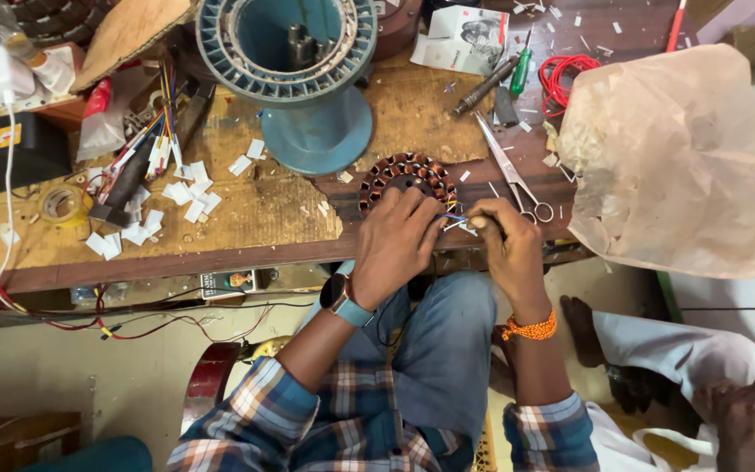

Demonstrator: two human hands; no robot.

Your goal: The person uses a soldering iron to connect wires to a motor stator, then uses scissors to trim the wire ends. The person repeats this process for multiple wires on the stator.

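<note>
I see my left hand (392,240) resting on the near edge of the copper-wound stator (407,179), fingers curled together over its windings and pinching the thin wires (454,221) that run out of it. My right hand (502,240) sits just beside the left, fingers closed together on the other end of the same wires, so both hands meet at the stator's right side. The stator lies flat on the wooden counter (246,218), close to its front edge, directly ahead of my knees. A smartwatch (340,295) is on my left wrist and an orange bead bracelet (530,329) on my right.

Just beyond my right hand lie scissors (514,175), blades pointing away. Behind the stator stands a blue round fan housing (294,70) on its base. White paper scraps (155,210) are scattered to the left, near a bundle of coloured wires (161,140) and a tape roll (63,205). A crumpled brown paper bag (675,157) fills the right side, with a red wire coil (564,77) beside it. Another person's hand (736,419) shows at the lower right, holding a dark object I cannot identify.
</note>
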